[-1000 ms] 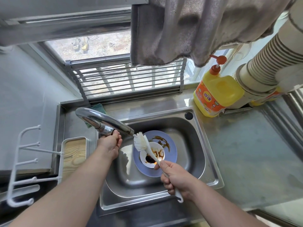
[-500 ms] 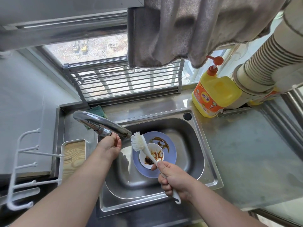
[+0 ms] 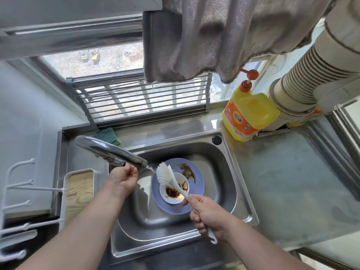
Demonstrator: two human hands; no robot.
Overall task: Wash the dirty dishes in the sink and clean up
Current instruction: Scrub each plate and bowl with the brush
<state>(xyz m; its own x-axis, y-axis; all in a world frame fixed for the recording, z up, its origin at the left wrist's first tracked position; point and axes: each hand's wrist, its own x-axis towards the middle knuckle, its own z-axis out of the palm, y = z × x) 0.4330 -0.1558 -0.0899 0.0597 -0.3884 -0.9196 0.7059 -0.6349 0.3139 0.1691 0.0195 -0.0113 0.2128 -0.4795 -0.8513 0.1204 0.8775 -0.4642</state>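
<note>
water from the faucet (image 3: 111, 151) could spatter off the brush (image 3: 165, 173), clenched in the right hand (image 3: 211, 218); left hand (image 3: 122, 179), fingers curled, works the tap lever.

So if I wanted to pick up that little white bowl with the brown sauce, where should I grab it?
Pinch the small white bowl by its near-left rim, from above. It sits upright on the blue plate, and the dish brush crosses its right side.
</note>
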